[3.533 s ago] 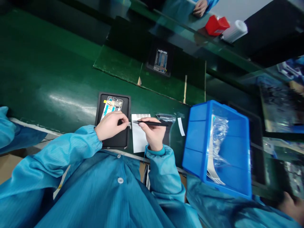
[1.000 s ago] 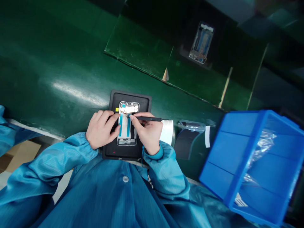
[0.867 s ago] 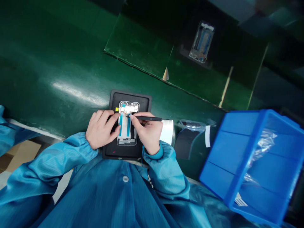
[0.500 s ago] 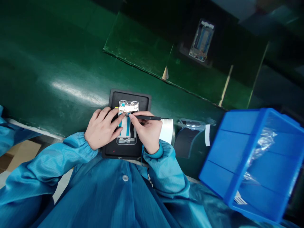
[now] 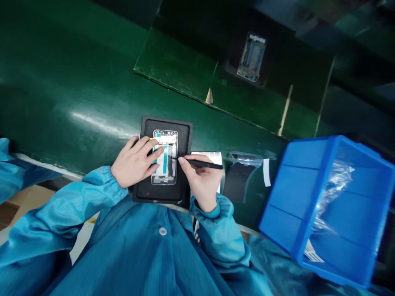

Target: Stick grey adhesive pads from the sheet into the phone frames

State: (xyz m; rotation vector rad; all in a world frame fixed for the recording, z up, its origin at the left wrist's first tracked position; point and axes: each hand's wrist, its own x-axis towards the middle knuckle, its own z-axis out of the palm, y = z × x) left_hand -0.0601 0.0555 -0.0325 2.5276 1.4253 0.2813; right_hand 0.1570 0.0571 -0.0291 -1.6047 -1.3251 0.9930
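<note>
Our left hand (image 5: 136, 161) lies spread over opened phone (image 5: 166, 164), inside black tray (image 5: 184, 135); right hand (image 5: 203, 176) pinches black tweezers (image 5: 205, 164) by tray's right side — tweezers slip, we scratch phone; left hand presses unevenly, phone may skid.

Hands (image 5: 135, 162), phone (opened) (image 5: 168, 164) in tray (image 5: 173, 194), black tool (image 5: 206, 164)

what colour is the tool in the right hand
The tool is black, as the head view shows.
</note>
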